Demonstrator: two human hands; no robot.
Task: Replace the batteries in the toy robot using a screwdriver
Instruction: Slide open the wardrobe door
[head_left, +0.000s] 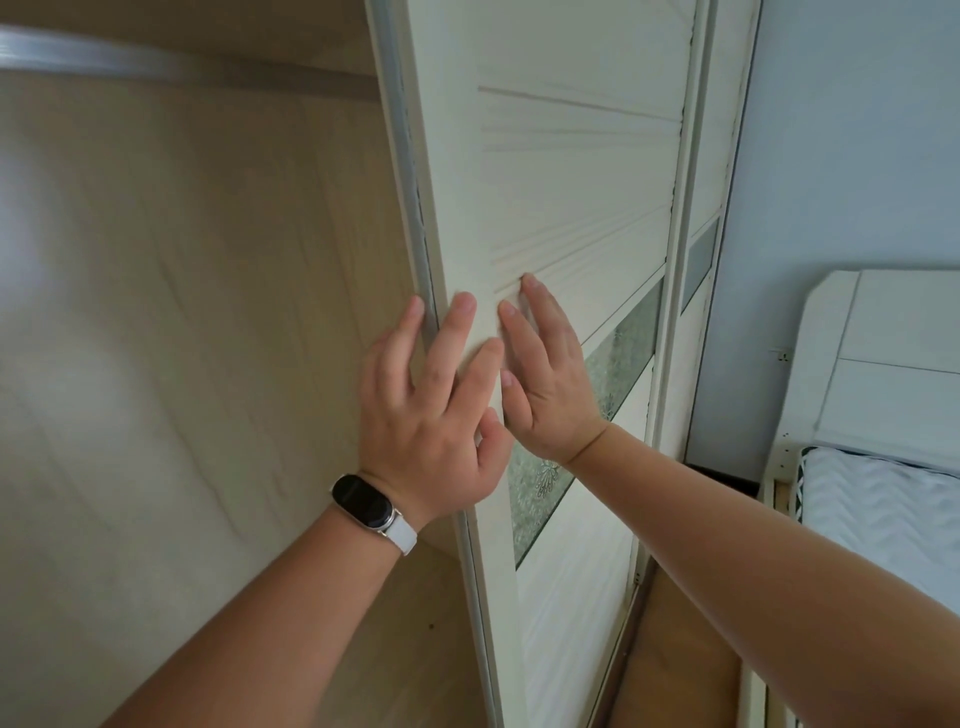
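left hand (431, 415): fingers spread, flat on wardrobe door (571, 197) edge | right hand (545, 374): fingers straight, pressing door panel

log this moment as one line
left hand: open, on wardrobe door edge | right hand: open, flat on door | task items: none in view

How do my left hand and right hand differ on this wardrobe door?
The left hand lies across the left edge of the door, fingers spread; the right hand lies further in on its face, fingers closer together. The left wrist wears a band with a dark screen and white strap; the right wrist is bare. Both hands are open, fingers straight against the door, holding nothing.
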